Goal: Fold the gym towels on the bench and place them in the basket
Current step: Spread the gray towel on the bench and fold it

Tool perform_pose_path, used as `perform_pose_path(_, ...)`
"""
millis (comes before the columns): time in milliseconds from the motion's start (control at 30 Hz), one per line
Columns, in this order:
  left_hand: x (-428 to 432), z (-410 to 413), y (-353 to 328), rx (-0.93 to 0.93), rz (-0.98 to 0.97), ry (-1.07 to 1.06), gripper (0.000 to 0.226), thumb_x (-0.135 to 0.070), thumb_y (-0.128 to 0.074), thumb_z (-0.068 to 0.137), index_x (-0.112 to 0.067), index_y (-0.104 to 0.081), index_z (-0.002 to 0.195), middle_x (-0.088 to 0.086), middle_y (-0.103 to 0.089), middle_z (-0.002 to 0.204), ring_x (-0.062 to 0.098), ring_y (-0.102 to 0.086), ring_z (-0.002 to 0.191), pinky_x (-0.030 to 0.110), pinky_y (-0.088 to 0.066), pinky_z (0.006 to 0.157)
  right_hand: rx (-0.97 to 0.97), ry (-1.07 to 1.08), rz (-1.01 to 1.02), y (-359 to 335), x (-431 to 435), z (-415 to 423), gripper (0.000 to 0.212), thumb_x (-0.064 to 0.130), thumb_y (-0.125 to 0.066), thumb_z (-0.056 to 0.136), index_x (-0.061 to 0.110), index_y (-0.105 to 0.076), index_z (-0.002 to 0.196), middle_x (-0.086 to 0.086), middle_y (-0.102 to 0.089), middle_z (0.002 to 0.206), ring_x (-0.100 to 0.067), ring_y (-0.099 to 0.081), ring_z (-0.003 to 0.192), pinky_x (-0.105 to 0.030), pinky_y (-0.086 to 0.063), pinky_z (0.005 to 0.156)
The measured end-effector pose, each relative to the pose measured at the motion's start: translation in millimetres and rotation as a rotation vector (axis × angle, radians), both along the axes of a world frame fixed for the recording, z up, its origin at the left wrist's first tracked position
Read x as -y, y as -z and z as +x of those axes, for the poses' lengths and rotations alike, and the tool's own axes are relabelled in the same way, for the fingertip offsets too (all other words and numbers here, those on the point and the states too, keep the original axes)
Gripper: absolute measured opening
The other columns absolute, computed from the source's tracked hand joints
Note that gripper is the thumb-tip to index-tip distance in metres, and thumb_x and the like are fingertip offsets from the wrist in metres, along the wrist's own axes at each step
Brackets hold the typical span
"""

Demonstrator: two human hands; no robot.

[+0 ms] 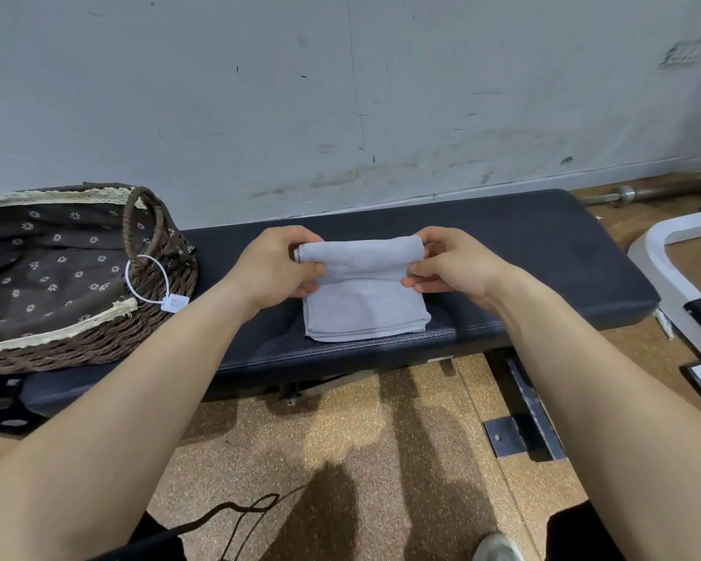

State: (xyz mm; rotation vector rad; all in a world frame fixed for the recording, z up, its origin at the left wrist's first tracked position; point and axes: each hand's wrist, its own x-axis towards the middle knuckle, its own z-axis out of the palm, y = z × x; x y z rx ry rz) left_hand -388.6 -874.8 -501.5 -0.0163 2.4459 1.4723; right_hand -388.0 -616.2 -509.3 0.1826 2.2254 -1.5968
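A light grey gym towel (363, 305) lies folded on the dark padded bench (535, 253), its far part rolled over toward me. My left hand (276, 265) pinches the left end of that rolled edge. My right hand (450, 263) pinches the right end. The near half of the towel rests flat on the bench. A brown woven basket (150, 317) with a dark flowered lining and a lace rim sits at the bench's left end, to the left of my left hand. No towel shows inside the basket.
A white tag on a plastic loop (173, 303) hangs from the basket handle. A scuffed wall stands right behind the bench. A barbell (640, 194) lies on the floor at the back right, a white metal frame (672, 269) at the right. A dark cord (235, 516) trails on the floor.
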Motion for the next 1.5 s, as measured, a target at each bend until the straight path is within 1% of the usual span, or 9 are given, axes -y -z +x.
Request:
perform_pose_path(267, 14, 13, 4, -0.116, -0.105, 0.137, 0.023, -0.01, -0.079, 0.081, -0.031, -0.074, 0.089, -0.011, -0.07, 0.096, 0.014, -0.066, 0.091, 0.034, -0.058, 0.087, 0.032, -0.024, -0.155, -1, -12, 13, 0.038, -0.021, -0.043, 0.09, 0.002, -0.068, 0.107, -0.015, -0.069, 0.111, -0.025, -0.073, 0.101, -0.035, -0.058, 0.093)
perform_pose_path(433, 17, 26, 14, -0.246, -0.134, 0.203, 0.032, -0.006, -0.082, 0.077, -0.035, -0.072, 0.086, -0.008, -0.062, 0.111, 0.014, -0.065, 0.092, 0.033, -0.054, 0.089, 0.056, 0.044, -0.258, -3, -12, 19, 0.027, -0.004, -0.043, 0.092, -0.004, -0.071, 0.093, -0.015, -0.071, 0.103, -0.025, -0.069, 0.091, -0.034, -0.058, 0.088)
perform_pose_path(633, 16, 40, 26, -0.394, -0.319, 0.336, 0.033, -0.009, -0.074, 0.08, -0.041, -0.069, 0.087, -0.019, -0.051, 0.118, 0.007, -0.057, 0.098, 0.028, -0.049, 0.087, -0.283, -0.116, 0.27, 9, -7, 28, 0.038, 0.041, -0.067, 0.092, 0.008, -0.068, 0.074, 0.003, -0.067, 0.094, -0.009, -0.064, 0.094, -0.025, -0.049, 0.086)
perform_pose_path(767, 16, 51, 31, -0.487, -0.459, 0.402, 0.023, -0.017, -0.07, 0.083, -0.035, -0.068, 0.098, -0.017, -0.043, 0.129, 0.01, -0.056, 0.096, 0.034, -0.049, 0.083, -0.457, -0.163, 0.505, 15, 9, 39, 0.044, 0.056, -0.062, 0.088, 0.018, -0.056, 0.068, 0.006, -0.055, 0.094, -0.009, -0.058, 0.083, -0.03, -0.045, 0.074)
perform_pose_path(967, 13, 56, 33, -0.524, -0.542, 0.429, 0.022, -0.022, -0.066, 0.085, -0.032, -0.066, 0.105, -0.013, -0.038, 0.136, 0.019, -0.06, 0.091, 0.037, -0.051, 0.077, -0.66, -0.162, 1.174, 12, 34, 48, 0.035, 0.051, -0.043, 0.093, 0.023, -0.059, 0.079, 0.001, -0.056, 0.1, -0.027, -0.052, 0.095, -0.037, -0.043, 0.075)
perform_pose_path(1133, 14, 53, 35, -0.52, -0.57, 0.449, 0.021, -0.027, -0.064, 0.087, -0.035, -0.064, 0.107, -0.014, -0.035, 0.137, 0.02, -0.059, 0.1, 0.037, -0.051, 0.079, -0.792, -0.285, 1.075, 22, 50, 48, 0.038, 0.047, -0.041, 0.096, 0.024, -0.063, 0.118, -0.002, -0.059, 0.118, -0.029, -0.057, 0.105, -0.042, -0.041, 0.09)
perform_pose_path(1233, 20, 50, 36, -0.521, -0.568, 0.473, 0.023, -0.028, -0.065, 0.089, -0.035, -0.065, 0.111, -0.014, -0.035, 0.139, 0.016, -0.056, 0.11, 0.035, -0.051, 0.084, -0.676, -0.44, 1.031, 39, 46, 52, 0.052, 0.047, -0.024, 0.105, 0.028, -0.036, 0.151, -0.003, -0.048, 0.148, -0.026, -0.043, 0.136, -0.044, -0.027, 0.114)
perform_pose_path(1367, 27, 44, 32, -0.391, -0.427, 0.483, 0.024, -0.041, -0.068, 0.082, -0.041, -0.067, 0.106, -0.022, -0.039, 0.135, 0.004, -0.048, 0.119, 0.034, -0.047, 0.096, -0.664, -0.435, 1.082, 48, 46, 57, 0.056, 0.049, -0.017, 0.105, 0.029, -0.024, 0.157, -0.004, -0.037, 0.157, -0.027, -0.032, 0.145, -0.047, -0.021, 0.119)
perform_pose_path(1500, 8, 32, 19, -0.281, -0.371, 0.28, 0.023, -0.054, -0.058, 0.082, -0.037, -0.07, 0.075, -0.02, -0.056, 0.111, 0.002, -0.055, 0.101, 0.037, -0.048, 0.092, -0.653, -0.404, 1.102, 50, 52, 58, 0.056, 0.049, -0.016, 0.105, 0.028, -0.025, 0.157, -0.005, -0.038, 0.157, -0.028, -0.03, 0.146, -0.047, -0.019, 0.12)
